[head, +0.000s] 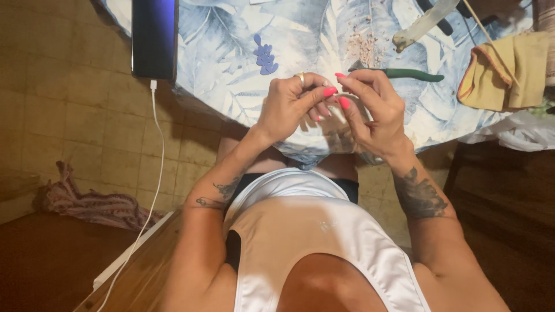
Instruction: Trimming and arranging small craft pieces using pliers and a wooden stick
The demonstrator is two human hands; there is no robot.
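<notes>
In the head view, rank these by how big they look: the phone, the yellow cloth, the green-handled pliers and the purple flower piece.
1. Yellow cloth and phone: look alike, both cut off by the frame, so unranked.
2. Green-handled pliers.
3. Purple flower piece.

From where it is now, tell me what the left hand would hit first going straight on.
The left hand points its fingers at the right hand; they nearly touch, so it would likely meet those fingers first.

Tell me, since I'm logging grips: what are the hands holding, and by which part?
The left hand and right hand pinch something small and pale between their fingers above the table edge; too small to identify, so the part held cannot be told.
</notes>
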